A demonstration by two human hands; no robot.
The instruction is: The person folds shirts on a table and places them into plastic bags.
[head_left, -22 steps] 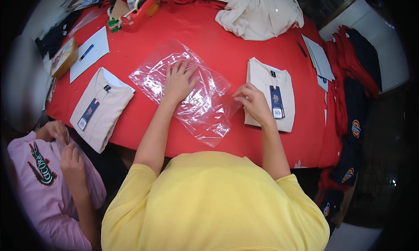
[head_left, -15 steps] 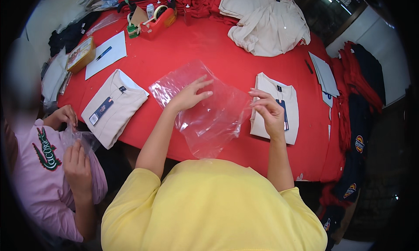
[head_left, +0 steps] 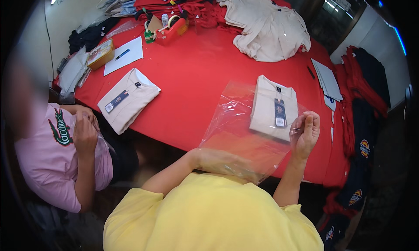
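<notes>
Red tabletop (head_left: pixel 187 85) spans mid-frame. Clear plastic bag (head_left: pixel 251 151), lower centre, partly overlaps in view the folded cream shirt (head_left: pixel 264 107) right of centre. Right hand (head_left: pixel 306 131), centre right, pinches the bag's edge; left hand (head_left: pixel 213 159), lower centre, behind film, grip undeterminable.

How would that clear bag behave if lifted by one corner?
Probably floppy: the bag creases and bends softly. Likely very light, since the red table shows through its thin film. Perhaps slippery too, judging by its glossy highlights.

Bright middle, dark curved edges
</notes>
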